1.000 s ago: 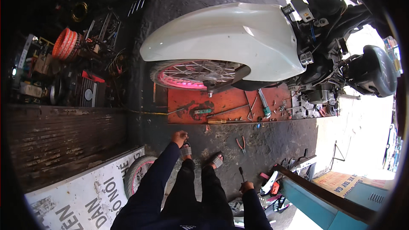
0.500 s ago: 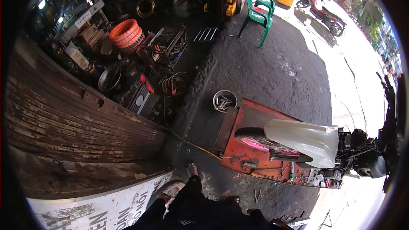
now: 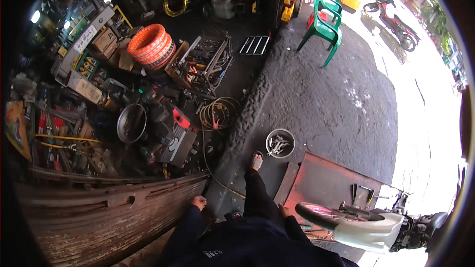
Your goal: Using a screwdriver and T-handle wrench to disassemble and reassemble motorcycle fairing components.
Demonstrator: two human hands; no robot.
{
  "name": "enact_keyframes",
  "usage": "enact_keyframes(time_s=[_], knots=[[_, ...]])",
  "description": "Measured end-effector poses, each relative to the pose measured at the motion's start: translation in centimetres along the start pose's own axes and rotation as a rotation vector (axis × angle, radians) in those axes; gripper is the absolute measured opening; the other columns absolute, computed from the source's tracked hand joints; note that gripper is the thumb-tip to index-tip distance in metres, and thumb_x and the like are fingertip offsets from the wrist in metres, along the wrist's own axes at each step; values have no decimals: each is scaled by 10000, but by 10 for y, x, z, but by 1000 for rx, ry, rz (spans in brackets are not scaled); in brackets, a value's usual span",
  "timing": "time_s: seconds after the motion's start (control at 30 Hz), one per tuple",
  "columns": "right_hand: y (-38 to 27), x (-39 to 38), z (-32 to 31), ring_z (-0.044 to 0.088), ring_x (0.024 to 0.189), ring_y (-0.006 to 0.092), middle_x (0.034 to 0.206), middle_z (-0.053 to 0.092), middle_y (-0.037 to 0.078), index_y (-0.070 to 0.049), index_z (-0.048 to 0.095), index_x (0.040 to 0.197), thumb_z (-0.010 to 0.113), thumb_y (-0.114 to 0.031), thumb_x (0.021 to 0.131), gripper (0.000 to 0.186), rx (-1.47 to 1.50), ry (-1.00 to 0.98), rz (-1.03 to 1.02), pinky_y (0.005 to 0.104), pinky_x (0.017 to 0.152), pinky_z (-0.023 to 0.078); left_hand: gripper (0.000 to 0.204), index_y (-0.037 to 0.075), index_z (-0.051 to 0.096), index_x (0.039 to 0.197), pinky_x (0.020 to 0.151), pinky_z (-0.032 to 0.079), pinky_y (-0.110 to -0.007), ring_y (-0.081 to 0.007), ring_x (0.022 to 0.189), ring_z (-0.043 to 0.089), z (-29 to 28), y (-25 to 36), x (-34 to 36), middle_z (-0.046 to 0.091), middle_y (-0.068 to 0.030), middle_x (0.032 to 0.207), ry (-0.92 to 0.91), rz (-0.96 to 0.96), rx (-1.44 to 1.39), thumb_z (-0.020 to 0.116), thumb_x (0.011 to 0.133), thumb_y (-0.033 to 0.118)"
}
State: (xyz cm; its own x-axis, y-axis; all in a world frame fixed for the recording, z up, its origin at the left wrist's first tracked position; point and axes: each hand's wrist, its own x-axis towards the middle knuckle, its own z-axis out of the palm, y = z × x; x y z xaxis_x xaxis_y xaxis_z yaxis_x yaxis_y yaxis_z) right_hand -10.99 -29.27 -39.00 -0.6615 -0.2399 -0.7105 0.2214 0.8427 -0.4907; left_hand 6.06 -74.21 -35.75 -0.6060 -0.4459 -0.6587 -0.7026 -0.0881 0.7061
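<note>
My left hand [image 3: 199,202] hangs low beside the rusty corrugated shutter [image 3: 114,211], fingers curled; I cannot make out what, if anything, is in them. My right hand [image 3: 284,211] is partly visible beside my leg, near a red metal platform [image 3: 316,173], and its grip is unclear. A motorcycle's front wheel [image 3: 312,213] and pale fender [image 3: 368,230] lie over that platform at lower right, with several tools around. Just ahead of my sandalled foot [image 3: 257,160] stands a round metal bowl [image 3: 280,143] holding several metal pieces.
Cluttered shelving [image 3: 84,44], stacked orange tires [image 3: 147,44], a tool rack [image 3: 203,62] and coiled hose [image 3: 217,113] fill the workshop at left. Green plastic chairs [image 3: 320,32] stand on the dark pavement ahead. A red motorbike [image 3: 393,22] is parked in the sunlit area beyond.
My view has swung from the motorcycle toward the workshop and chairs. The motorcycle has shifted to lower right in view, my foot has stepped forward, and the dark tool seen in my right hand is not visible.
</note>
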Motion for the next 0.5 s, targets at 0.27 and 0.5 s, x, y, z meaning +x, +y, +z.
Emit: enact_keyframes(time_s=[0.27,0.5], knots=[[-136,184,-173,591,548,205,702,619,111,5,604,914,614,-317,842,330,578,138,477,368,479,459,127,-38,595,790,542,465,-340,-209,591,573,-34,129,123,620,-131,720,-100,-420,-516,547,862,55],[-241,354,-319,606,589,217,769,644,108,-4,585,1005,575,-271,855,306,388,114,404,394,494,461,169,-17,652,908,599,497,-362,-216,662,628,36,299,274,649,-142,747,16,-229,174,623,806,115]])
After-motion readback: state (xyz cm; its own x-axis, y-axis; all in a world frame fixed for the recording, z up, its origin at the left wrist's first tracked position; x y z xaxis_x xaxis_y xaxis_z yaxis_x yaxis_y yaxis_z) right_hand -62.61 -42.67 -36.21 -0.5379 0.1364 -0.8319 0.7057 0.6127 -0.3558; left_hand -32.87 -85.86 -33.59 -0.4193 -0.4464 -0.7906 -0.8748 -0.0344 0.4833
